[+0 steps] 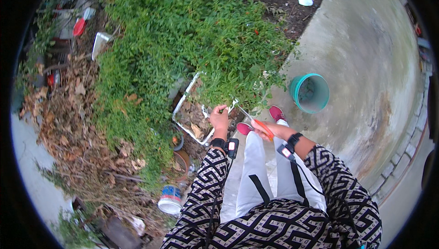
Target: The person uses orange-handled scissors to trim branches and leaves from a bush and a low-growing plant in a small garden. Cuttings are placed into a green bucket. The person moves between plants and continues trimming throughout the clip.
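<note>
My right hand (263, 130) grips the orange handle of a thin-bladed metal cutting tool (247, 114), either a knife or scissors. Its blade points up and left, towards the edge of the green leafy plants (192, 33). My left hand (219, 117) is over the near right side of a white foam box (188, 131), with its fingers curled and thumb close to the fingertips. Whether something thin is pinched there is too small to tell. Dry brown leaves lie inside the box, and plant stems hang over its far side.
A teal bucket (309, 93) stands on the concrete path (360, 60), right of my pink shoes (276, 113). Dry leaves (65, 112) cover the ground at left. A white and blue tub (170, 199) and a brown pot (181, 165) sit near my left arm. Small red fruits dot the plants.
</note>
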### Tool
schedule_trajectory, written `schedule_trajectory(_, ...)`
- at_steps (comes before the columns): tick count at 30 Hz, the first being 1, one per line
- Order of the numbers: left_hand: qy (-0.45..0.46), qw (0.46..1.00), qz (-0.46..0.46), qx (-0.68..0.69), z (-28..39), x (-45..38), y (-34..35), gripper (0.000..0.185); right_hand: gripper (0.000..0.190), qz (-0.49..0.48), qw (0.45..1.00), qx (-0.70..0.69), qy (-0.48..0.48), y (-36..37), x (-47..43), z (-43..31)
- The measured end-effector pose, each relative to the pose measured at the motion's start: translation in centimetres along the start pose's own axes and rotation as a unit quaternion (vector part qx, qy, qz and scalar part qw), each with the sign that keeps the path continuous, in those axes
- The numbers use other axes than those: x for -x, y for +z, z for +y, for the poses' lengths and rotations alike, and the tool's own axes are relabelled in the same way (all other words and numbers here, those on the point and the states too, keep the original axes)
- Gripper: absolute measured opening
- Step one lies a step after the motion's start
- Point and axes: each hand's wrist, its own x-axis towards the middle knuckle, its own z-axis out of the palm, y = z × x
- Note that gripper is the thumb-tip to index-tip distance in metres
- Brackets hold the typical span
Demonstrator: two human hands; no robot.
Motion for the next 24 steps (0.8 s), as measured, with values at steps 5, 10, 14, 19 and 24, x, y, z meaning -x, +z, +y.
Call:
schedule_trajectory(5,0.040,0.999,0.021,0.016,-1.3,1.5,0.7,0.012,0.082,0.014,0.996,0.076,0.038,-0.8,-5.9,-2.1)
schedule_trajectory(10,-0.015,0.997,0.013,0.071,-2.3,2.5,2.5,0.011,0.086,0.060,0.972,0.223,0.047,-1.3,-7.6,-4.4)
schedule_trajectory(14,-0.048,0.996,0.031,0.073,-2.7,4.1,3.4,0.011,0.079,0.106,0.952,0.287,-0.025,-2.7,-4.7,-3.5)
schedule_trajectory(19,-0.110,0.958,0.091,0.250,-4.1,7.5,5.3,0.013,0.075,0.125,0.953,0.274,-0.032,-6.4,5.3,3.0)
schedule_trajectory(24,-0.126,0.979,-0.055,0.153,-1.2,13.4,12.7,0.028,0.077,0.153,0.927,0.324,0.109,-11.2,16.7,10.8)
